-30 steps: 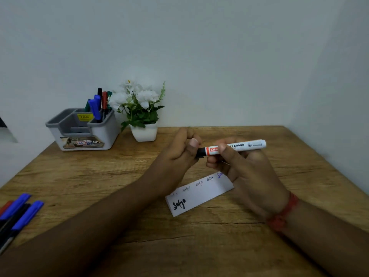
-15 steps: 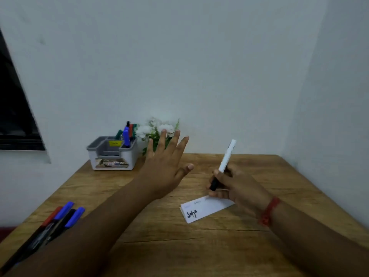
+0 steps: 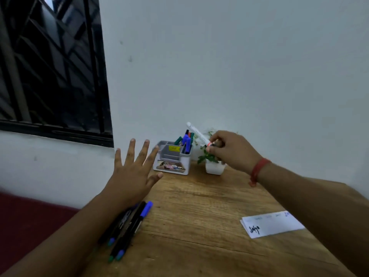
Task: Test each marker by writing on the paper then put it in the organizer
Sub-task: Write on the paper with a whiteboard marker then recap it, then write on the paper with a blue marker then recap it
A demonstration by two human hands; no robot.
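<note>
The right hand (image 3: 229,149) pinches the white marker (image 3: 197,133) near its capped end, barrel tilted up and to the left, just above and right of the organizer (image 3: 173,158); the left hand (image 3: 131,174) is spread flat in the air, fingers apart, holding nothing, with the untested pens (image 3: 127,226) lying under its wrist; the paper (image 3: 273,223) lies on the table (image 3: 199,206) below the right forearm. The marker looks light, stiff and smooth, likely a bit slippery; a pinch near the cap suits dropping it tail-first into the rear compartment among those already standing there. Readable writing is scant: a handwritten word on the paper, perhaps "Satya"; a yellow sticker and a front label on the organizer, both too blurred to read; the marker's print is unreadable.
</note>
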